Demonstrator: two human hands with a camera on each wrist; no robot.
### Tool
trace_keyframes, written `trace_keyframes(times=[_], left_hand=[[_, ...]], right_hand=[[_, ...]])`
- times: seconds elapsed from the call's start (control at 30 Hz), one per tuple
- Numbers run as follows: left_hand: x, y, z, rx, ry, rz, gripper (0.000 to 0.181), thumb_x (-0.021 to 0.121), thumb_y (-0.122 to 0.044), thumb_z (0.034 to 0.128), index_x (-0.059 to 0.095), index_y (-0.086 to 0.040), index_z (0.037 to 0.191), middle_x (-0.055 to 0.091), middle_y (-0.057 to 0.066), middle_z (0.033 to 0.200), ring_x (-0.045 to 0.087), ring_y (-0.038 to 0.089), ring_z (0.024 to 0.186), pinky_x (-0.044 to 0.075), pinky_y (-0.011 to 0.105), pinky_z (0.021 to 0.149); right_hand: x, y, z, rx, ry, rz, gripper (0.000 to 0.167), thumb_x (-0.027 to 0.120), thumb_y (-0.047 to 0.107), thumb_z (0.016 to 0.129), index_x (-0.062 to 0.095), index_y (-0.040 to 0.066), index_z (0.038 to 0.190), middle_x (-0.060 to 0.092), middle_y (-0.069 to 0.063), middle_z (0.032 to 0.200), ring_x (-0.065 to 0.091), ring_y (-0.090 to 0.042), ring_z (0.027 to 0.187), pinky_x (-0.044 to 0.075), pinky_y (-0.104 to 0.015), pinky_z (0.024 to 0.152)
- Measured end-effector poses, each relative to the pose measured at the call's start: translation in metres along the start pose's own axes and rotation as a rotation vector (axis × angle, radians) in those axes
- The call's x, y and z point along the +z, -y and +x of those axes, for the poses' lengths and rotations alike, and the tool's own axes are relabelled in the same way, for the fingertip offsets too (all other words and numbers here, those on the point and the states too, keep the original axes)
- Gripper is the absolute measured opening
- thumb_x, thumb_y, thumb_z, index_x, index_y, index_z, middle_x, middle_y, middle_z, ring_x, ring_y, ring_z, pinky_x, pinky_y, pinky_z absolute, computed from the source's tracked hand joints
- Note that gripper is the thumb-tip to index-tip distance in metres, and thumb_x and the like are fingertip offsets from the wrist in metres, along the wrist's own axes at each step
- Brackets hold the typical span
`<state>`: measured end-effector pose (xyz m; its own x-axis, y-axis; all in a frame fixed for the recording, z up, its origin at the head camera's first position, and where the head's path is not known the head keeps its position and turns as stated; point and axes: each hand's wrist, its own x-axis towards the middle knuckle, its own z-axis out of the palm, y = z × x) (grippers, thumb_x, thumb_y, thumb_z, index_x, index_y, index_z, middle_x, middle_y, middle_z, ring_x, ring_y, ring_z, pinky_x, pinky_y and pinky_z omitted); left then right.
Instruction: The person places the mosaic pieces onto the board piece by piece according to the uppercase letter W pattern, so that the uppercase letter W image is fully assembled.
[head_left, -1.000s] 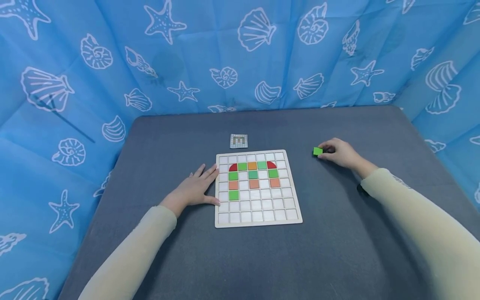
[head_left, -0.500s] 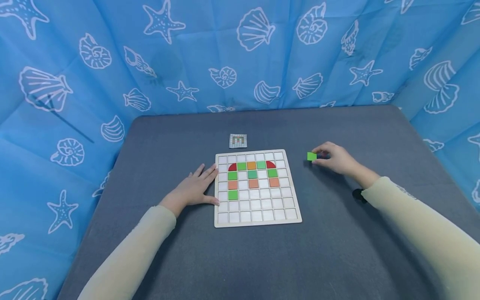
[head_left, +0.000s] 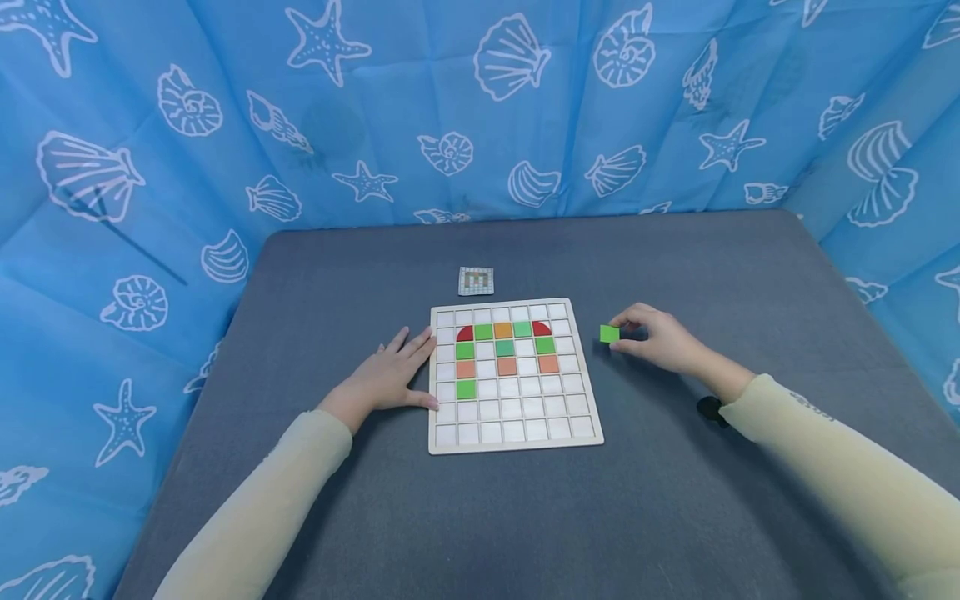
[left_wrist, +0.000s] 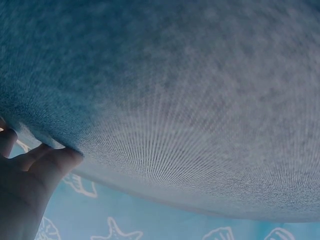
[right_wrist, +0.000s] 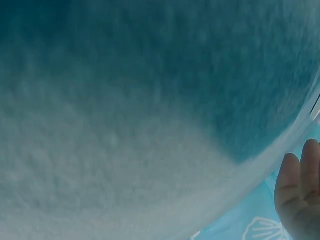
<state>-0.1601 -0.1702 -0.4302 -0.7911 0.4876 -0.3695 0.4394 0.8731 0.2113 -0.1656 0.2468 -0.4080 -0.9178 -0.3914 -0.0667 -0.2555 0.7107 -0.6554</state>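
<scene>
A white grid board [head_left: 501,443] lies on the table, with red, green, orange and salmon tiles set in several of its upper cells. My left hand [head_left: 384,377] rests flat at the board's left edge, fingers spread, thumb and fingertips touching the rim. To the right of the board, my right hand [head_left: 663,337] pinches a bright green block [head_left: 609,334] between thumb and fingers, apart from the board. In the left wrist view part of the left hand [left_wrist: 37,172] shows at the lower left. The right wrist view catches only some fingers [right_wrist: 300,180]; the block is out of sight there.
A small square card [head_left: 476,282] with a printed tile pattern lies just behind the board. Dark grey cloth covers the table [head_left: 525,525]. A blue curtain [head_left: 480,108] with white shells and starfish hangs behind and along the sides.
My right hand has carried the green block leftward and nearer to me, closer to the board's right edge. The left hand and the board's tiles have stayed as they were.
</scene>
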Motion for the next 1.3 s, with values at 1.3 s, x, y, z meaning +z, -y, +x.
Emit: trace_keyframes(times=[1.3], left_hand=[[0.000,-0.001,0.001,-0.005,0.003,-0.002,0.107,0.065,-0.064,0.0812,0.014,-0.010,0.157,0.007,0.008,0.163,0.002,0.039,0.146,0.020,0.063,0.110]], right_hand=[[0.057,0.041,-0.006,-0.330,0.112,-0.142,0.024,0.077,0.013,0.084,0.070,0.003,0.104,0.056,-0.001,0.090,0.047,-0.018,0.080,0.042,-0.032,0.067]])
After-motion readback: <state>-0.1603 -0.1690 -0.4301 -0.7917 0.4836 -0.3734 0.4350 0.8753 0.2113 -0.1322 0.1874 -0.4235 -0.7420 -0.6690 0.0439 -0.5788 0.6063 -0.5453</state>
